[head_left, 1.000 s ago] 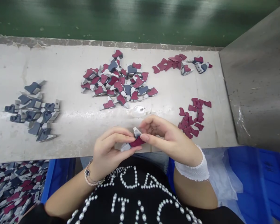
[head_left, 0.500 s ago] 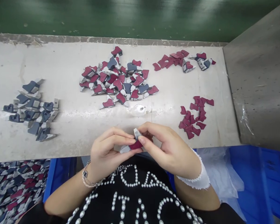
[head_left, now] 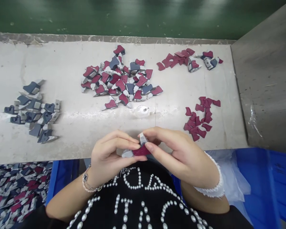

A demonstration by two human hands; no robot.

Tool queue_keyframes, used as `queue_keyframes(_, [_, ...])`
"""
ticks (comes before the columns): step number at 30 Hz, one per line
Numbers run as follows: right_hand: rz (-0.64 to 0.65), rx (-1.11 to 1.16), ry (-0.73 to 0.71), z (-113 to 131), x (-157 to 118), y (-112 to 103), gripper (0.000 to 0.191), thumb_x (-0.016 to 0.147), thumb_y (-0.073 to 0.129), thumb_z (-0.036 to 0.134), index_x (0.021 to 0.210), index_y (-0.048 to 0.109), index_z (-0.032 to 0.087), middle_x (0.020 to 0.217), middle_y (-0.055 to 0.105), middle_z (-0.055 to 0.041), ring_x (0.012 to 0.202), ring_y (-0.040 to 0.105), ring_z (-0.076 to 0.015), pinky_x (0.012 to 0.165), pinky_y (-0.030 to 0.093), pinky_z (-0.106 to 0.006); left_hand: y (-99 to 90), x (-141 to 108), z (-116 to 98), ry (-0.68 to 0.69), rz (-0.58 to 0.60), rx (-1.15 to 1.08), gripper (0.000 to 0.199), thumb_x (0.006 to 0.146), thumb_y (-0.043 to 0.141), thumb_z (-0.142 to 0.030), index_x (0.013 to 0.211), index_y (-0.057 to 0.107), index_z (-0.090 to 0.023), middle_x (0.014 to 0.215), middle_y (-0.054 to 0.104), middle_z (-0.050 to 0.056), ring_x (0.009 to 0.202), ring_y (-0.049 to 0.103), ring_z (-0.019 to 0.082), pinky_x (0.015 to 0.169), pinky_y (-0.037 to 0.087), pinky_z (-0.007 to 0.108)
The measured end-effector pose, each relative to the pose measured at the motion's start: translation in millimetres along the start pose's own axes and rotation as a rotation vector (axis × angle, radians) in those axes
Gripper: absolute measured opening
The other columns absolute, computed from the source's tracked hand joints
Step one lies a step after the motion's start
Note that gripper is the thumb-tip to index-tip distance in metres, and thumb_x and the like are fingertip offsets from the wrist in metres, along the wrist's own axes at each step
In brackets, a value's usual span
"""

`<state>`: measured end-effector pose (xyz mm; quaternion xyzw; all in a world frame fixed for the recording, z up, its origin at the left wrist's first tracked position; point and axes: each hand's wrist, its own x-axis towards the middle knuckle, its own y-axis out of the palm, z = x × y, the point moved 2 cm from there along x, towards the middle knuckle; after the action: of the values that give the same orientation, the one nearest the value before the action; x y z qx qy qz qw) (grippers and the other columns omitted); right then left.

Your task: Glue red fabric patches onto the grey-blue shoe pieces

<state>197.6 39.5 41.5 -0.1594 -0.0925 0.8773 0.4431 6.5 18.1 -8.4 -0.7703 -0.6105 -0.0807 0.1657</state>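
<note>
And here's the left hand (head_left: 113,152) still pinching the maroon-and-grey piece (head_left: 141,151) between thumb and fingers, low over the near edge of the table (head_left: 85,143). The right hand (head_left: 178,154), looser a second ago, has now closed in, thumb and curled fingers gripping the piece's right end. Beyond them, the mixed pile (head_left: 120,85) lies just as before.

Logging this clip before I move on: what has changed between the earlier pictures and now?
The right hand has come slightly toward the body, its fingers closing in around the small maroon-and-gray part, which sits a little lower. Nothing was visibly picked up or let go. The left hand keeps its grip; the central pile and loose maroon pieces lie as before.
</note>
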Motion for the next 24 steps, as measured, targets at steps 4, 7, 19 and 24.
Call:
queue_keyframes(4, [-0.042, -0.034, -0.008, 0, 1, 2, 0.011, 0.102, 0.048, 0.017, 0.099, 0.058, 0.016, 0.077, 0.056, 0.0048, 0.068, 0.052, -0.0083, 0.064, 0.041, -0.023, 1.2, -1, 1, -0.008, -0.014, -0.007, 0.041, 0.062, 0.089, -0.005, 0.096, 0.071, -0.017, 0.094, 0.071, 0.001, 0.082, 0.068, 0.012, 0.073, 0.061, 0.023])
queue_keyframes(7, [-0.004, -0.022, -0.047, 0, 1, 6, 0.012, 0.103, 0.046, 0.022, 0.111, 0.054, 0.016, 0.090, 0.059, 0.0014, 0.078, 0.055, -0.0109, 0.070, 0.044, -0.024, 1.2, -2, 3, -0.007, -0.067, -0.036, 0.039, 0.065, 0.086, -0.002, 0.097, 0.071, -0.018, 0.094, 0.071, 0.001, 0.085, 0.067, 0.012, 0.075, 0.061, 0.022])
queue_keyframes(19, [-0.007, -0.391, -0.100, 1, 0, 17, 0.029, 0.099, 0.040, 0.006, 0.126, 0.050, 0.014, 0.103, 0.065, -0.0084, 0.094, 0.057, -0.0227, 0.080, 0.050, -0.038, -0.2, 1, 2, -0.218, 0.080, 0.266, 0.014, 0.080, 0.077, -0.021, 0.090, 0.068, -0.020, 0.077, 0.073, -0.001, 0.066, 0.068, 0.013, 0.060, 0.057, 0.023])
queue_keyframes(24, [0.105, -0.470, -0.193, 9, -7, 14, 0.047, 0.094, 0.039, -0.001, 0.138, 0.047, 0.012, 0.102, 0.064, -0.0084, 0.088, 0.053, -0.0230, 0.075, 0.051, -0.037, -0.6, 5, 1, -0.255, 0.103, 0.064, 0.015, 0.076, 0.081, -0.019, 0.077, 0.066, -0.020, 0.069, 0.070, -0.002, 0.060, 0.065, 0.012, 0.055, 0.055, 0.023])
